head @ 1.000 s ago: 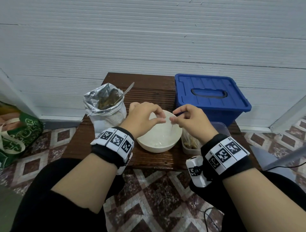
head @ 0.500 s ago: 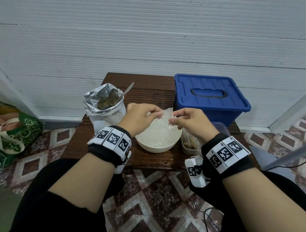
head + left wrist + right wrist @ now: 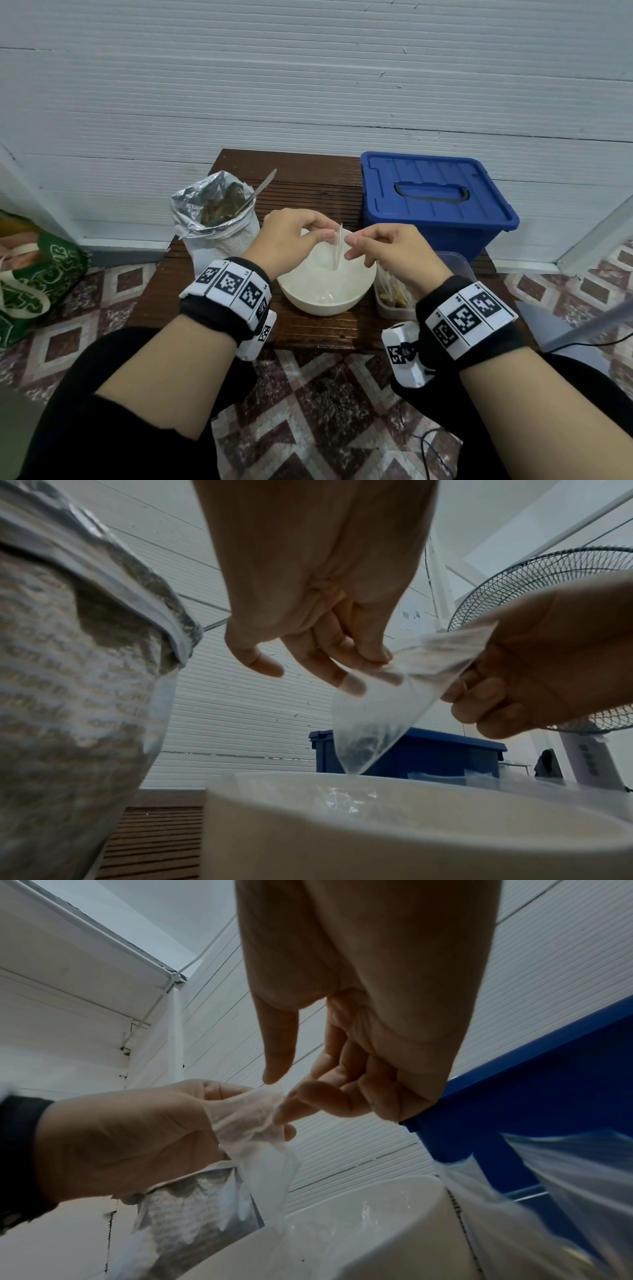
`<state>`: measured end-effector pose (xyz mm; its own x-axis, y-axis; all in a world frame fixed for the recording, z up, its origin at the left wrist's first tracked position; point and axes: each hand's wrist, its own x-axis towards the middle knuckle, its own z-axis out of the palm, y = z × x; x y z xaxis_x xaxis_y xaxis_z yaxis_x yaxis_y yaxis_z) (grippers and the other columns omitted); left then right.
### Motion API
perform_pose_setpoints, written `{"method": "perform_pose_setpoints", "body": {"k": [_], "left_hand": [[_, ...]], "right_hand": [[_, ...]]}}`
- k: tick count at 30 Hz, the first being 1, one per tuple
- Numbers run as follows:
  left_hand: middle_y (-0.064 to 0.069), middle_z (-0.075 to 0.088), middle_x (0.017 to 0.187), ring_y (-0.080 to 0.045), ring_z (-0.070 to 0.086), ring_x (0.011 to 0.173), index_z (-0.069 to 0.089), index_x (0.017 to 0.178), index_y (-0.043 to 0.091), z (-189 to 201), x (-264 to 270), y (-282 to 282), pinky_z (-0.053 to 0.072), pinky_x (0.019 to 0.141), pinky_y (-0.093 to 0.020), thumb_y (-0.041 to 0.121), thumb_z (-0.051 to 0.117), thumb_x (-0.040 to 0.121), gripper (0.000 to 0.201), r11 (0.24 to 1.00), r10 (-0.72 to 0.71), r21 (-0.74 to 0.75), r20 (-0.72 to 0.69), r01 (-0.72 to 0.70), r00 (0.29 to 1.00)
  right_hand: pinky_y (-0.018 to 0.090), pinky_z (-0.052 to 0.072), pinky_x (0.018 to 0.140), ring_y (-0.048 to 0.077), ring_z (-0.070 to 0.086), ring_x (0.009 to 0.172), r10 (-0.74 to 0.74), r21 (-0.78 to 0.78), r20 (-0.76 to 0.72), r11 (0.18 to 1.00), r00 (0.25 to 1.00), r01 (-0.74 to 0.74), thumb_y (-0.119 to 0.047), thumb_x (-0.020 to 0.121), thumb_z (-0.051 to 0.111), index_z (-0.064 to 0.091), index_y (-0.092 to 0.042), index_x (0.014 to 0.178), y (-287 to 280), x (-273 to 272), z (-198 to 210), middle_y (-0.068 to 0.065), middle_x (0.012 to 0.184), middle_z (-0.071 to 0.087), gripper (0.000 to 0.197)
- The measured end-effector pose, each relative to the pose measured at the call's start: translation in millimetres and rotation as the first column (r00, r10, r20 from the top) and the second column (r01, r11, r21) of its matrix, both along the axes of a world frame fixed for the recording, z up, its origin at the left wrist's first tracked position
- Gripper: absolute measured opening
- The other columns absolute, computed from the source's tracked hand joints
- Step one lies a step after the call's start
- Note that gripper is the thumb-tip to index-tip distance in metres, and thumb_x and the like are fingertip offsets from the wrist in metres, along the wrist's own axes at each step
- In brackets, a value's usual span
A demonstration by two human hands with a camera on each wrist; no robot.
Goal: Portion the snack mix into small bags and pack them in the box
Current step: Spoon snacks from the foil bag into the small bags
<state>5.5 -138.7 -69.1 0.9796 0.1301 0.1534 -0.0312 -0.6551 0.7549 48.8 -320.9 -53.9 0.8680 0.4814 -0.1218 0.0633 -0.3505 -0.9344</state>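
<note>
A small clear plastic bag (image 3: 337, 251) hangs above the white bowl (image 3: 356, 294), which holds more clear bags. My left hand (image 3: 327, 236) pinches its top edge from the left and my right hand (image 3: 351, 245) pinches it from the right. In the left wrist view the bag (image 3: 373, 712) hangs empty between my left hand's fingertips (image 3: 352, 681) and my right hand (image 3: 534, 669). The right wrist view shows the bag (image 3: 255, 1139) crumpled against my left hand (image 3: 120, 1137). The foil snack mix bag (image 3: 215, 222) stands open on the left with a spoon (image 3: 262, 188) in it. The blue box (image 3: 435, 202) sits lidded at the back right.
A clear tub (image 3: 455, 265) with filled bags stands right of the bowl, mostly under my right wrist. The brown slatted table (image 3: 305, 178) backs onto a white wall. A green shopping bag (image 3: 37, 274) lies on the tiled floor at the left. A fan (image 3: 548, 588) stands beyond the box.
Both hands have lifted the small bag up out of the bowl. It faced me flat half a second ago and now hangs edge-on between the fingertips.
</note>
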Motion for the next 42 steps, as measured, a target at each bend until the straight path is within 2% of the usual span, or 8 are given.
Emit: {"method": "perform_pose_setpoints", "body": {"k": [6,13,18,25,30,33,38,42], "left_hand": [[0.02,0.068,0.09,0.02,0.052,0.082,0.071,0.101,0.032,1.2,-0.9,-2.1,0.038,0.089,-0.017,0.026,0.062,0.093,0.014,0.997,-0.03,0.066,-0.005,0.03,1.0],[0.016,0.069,0.096,0.0,0.06,0.098,0.072,0.099,0.032,2.0,-0.9,-1.1,0.041,0.101,-0.033,0.024,0.06,0.094,0.015,0.998,-0.032,0.052,-0.015,0.032,0.999],[0.019,0.069,0.098,0.004,0.057,0.106,0.065,0.11,0.04,-0.1,-3.5,-1.0,0.037,0.108,-0.04,0.029,0.058,0.095,0.02,0.997,-0.075,-0.003,-0.032,0.075,0.997],[0.023,0.056,0.12,0.008,0.043,0.116,0.055,0.13,0.039,5.5,-9.7,-5.6,0.027,0.1,-0.011,0.042,0.089,0.057,0.08,0.979,-0.185,0.066,-0.093,0.192,0.978],[0.022,0.061,0.112,0.004,0.051,0.112,0.064,0.119,0.035,1.9,-8.4,-5.4,0.037,0.107,-0.029,0.048,0.086,0.057,0.067,0.986,-0.147,0.084,0.019,0.145,0.989],[0.018,0.065,0.111,0.003,0.054,0.11,0.066,0.117,0.032,0.3,-7.7,-5.3,0.041,0.105,-0.031,0.049,0.087,0.056,0.066,0.993,-0.107,0.061,0.079,0.102,0.991],[0.017,0.064,0.114,0.0,0.054,0.111,0.064,0.119,0.032,-1.3,-6.3,-7.9,0.039,0.106,-0.037,0.051,0.086,0.058,0.068,0.987,-0.114,0.123,0.074,0.105,0.991],[0.019,0.066,0.104,0.001,0.057,0.104,0.069,0.108,0.035,-4.0,-6.4,-8.2,0.042,0.101,-0.036,0.047,0.085,0.061,0.051,0.984,-0.123,0.137,0.063,0.114,0.99]], "right_hand": [[0.006,0.043,0.054,-0.009,0.057,0.056,-0.001,0.017,0.005,1.0,1.0,0.001,-0.031,0.082,0.071,0.073,-0.011,0.091,1.9,-1.6,1.1,-0.001,0.077,0.073,0.022],[0.006,0.042,0.051,-0.009,0.055,0.053,-0.023,-0.006,-0.017,1.0,1.0,0.023,-0.017,0.086,0.068,0.072,-0.008,0.088,1.2,-0.7,-1.1,-0.001,0.075,0.072,0.01],[0.009,0.04,0.053,-0.007,0.053,0.052,-0.049,-0.024,-0.042,0.999,0.998,0.048,-0.018,0.086,0.068,0.071,-0.01,0.081,0.2,1.6,-1.2,-0.001,0.074,0.072,0.01],[0.006,0.038,0.048,-0.007,0.055,0.052,-0.044,0.006,-0.051,0.999,0.998,0.044,-0.018,0.087,0.067,0.071,-0.004,0.084,-0.8,0.8,0.5,0.002,0.075,0.072,0.015],[0.006,0.039,0.048,-0.008,0.055,0.053,-0.073,-0.005,-0.032,0.997,0.997,0.073,-0.022,0.088,0.066,0.068,-0.012,0.089,0.8,-1.6,3.0,0.001,0.079,0.07,0.011],[0.015,0.042,0.06,0.003,0.054,0.065,-0.091,0.011,0.027,0.996,0.996,0.091,-0.032,0.085,0.068,0.066,-0.017,0.087,3.8,-3.2,6.3,0.002,0.08,0.065,0.016],[0.041,0.048,0.08,0.021,0.055,0.076,-0.001,-0.002,0.106,1.0,0.994,0.001,-0.034,0.079,0.075,0.074,-0.019,0.079,8.2,-8.2,5.3,0.025,0.087,0.064,0.015],[0.04,0.049,0.089,0.03,0.063,0.09,0.006,0.027,0.099,1.0,0.995,-0.009,-0.027,0.082,0.072,0.076,-0.017,0.085,9.2,-9.3,5.0,0.021,0.091,0.068,0.011]]}}
